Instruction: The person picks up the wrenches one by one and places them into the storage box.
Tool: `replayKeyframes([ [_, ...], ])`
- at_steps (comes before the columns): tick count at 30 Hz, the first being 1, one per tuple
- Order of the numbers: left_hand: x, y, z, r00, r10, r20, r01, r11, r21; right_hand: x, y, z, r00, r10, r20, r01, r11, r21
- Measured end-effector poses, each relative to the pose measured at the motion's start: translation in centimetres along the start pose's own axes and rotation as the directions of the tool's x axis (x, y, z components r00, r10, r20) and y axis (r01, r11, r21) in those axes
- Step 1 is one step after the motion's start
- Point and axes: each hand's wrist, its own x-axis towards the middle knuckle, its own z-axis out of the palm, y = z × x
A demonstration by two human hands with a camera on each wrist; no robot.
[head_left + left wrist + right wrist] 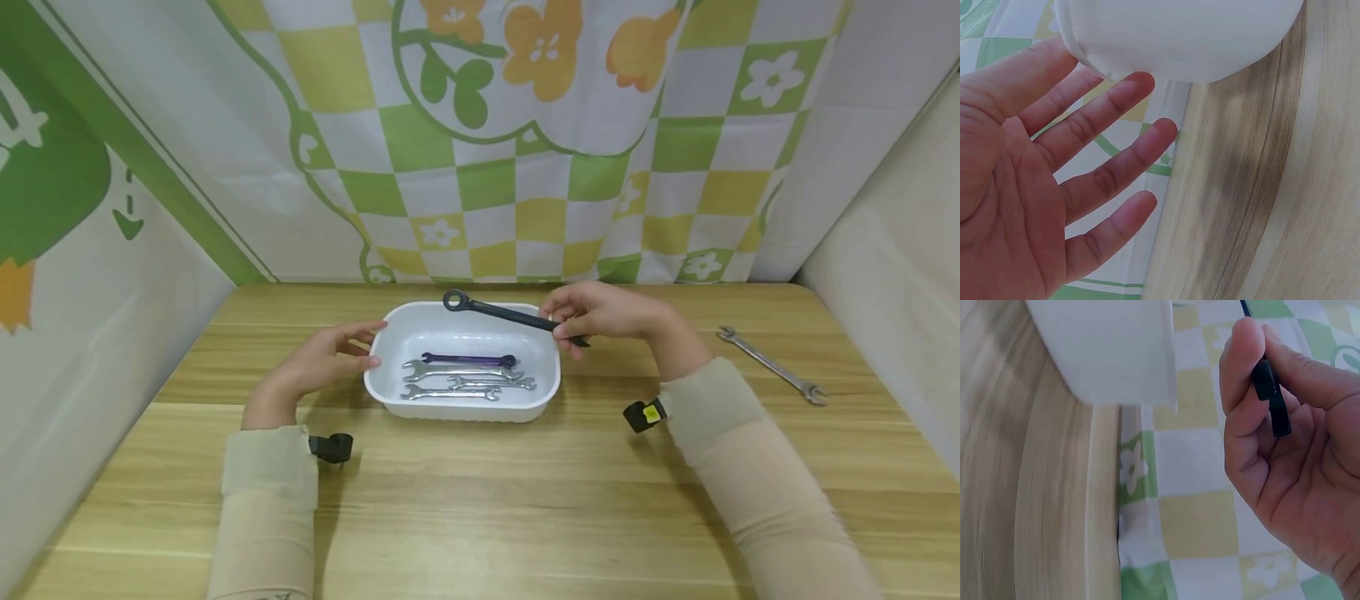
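In the head view, my right hand [600, 310] pinches a black combination wrench [502, 313] near its open end, between thumb and fingers. The wrench is held above the back right rim of a white plastic tub [390, 396], its ring end pointing left. My left hand [322, 362] touches the tub's left rim with thumb and index fingertips; its other fingers are spread and nearly straight in the left wrist view. Inside the tub lie a purple wrench [468, 361] and several silver wrenches [450, 393].
A silver open-end wrench [772, 367] lies apart on the wooden table [480, 500], right of my right forearm. A checked floral cloth [480, 183] hangs behind the table's back edge. Pale side panels [135, 317] stand along the table.
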Motion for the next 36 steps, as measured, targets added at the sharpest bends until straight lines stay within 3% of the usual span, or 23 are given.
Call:
replayKeyframes([
  [9,0.1,0.0,-0.1,1.0,0.0,-0.004,0.0,1.0,0.008,3.0,-1.3,0.8,1.0,-0.004,0.019,0.005,0.999,-0.051],
  [22,0.0,0.0,-0.1,1.0,0.003,-0.001,-0.003,1.0,0.012,6.4,-0.9,2.3,0.999,0.005,0.045,0.002,0.988,-0.156],
  [36,-0.1,0.1,0.0,1.0,-0.006,-0.014,0.006,1.0,0.012,7.7,-0.2,3.7,1.0,0.001,-0.015,-0.004,0.98,-0.201],
])
